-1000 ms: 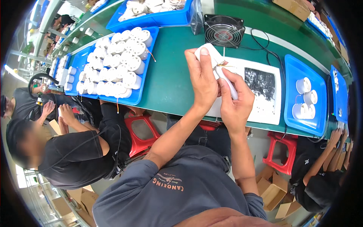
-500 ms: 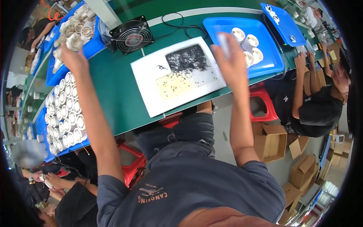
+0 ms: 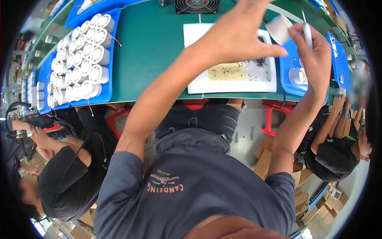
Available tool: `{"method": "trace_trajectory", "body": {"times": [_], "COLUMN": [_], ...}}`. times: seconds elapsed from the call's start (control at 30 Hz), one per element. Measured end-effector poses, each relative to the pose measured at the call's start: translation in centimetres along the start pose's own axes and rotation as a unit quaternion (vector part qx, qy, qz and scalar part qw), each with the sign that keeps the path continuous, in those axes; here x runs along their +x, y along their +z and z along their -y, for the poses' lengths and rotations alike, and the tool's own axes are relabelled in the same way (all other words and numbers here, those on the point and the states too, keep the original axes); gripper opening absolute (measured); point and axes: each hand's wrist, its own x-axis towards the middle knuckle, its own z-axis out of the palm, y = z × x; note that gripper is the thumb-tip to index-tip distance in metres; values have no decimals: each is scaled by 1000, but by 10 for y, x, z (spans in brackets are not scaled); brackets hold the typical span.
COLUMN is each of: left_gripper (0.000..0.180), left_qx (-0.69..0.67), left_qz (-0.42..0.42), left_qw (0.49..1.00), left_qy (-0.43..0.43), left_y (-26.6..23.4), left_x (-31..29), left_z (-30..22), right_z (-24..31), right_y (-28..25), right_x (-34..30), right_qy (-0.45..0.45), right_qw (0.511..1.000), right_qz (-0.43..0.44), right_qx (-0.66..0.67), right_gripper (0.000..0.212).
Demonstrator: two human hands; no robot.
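A green table [image 3: 155, 51] bears blue trays [image 3: 112, 59], white slab [image 3: 227, 88] and fan [image 3: 197, 4].

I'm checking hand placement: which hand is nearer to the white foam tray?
Left. The left hand appears above the foam tray, overlapping it in view; the right hand is beyond its right edge, over the blue tray.

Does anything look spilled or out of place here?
Slightly: small dark pieces lie strewn on the white foam tray, away from the dark heap, and a thin orange wire dangles past the left blue tray, untidy beside the packed white cups.
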Motion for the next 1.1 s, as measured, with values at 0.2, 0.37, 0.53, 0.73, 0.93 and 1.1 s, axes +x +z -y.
{"method": "trace_trajectory", "body": {"times": [0.2, 0.37, 0.53, 0.73, 0.93, 1.1], "left_gripper": [48, 33, 35, 39, 41, 41], "left_qx": [-260, -362, -379, -344, -357, -329], "left_qz": [-25, -212, -217, -221, -234, -214], "left_qw": [939, 867, 830, 841, 826, 845], "left_qy": [-223, -268, -347, -355, -367, -364], "left_y": [-23, -53, -51, -39, -39, -40], "left_x": [-21, -87, -139, -156, -154, -154], "left_z": [47, 88, 89, 88, 89, 87], "right_z": [57, 37, 6, -12, -10, -12], "right_y": [48, 93, 138, 150, 157, 156], "right_x": [-17, -23, -16, -17, -18, -18], "right_qy": [-56, -18, -16, -8, -43, -53], "right_qw": [972, 925, 924, 966, 981, 983], "right_qz": [-42, 29, 47, 16, -13, -3], "right_qx": [226, 380, 379, 258, 187, 177], "right_gripper": [27, 48, 24, 19, 18, 18]}}
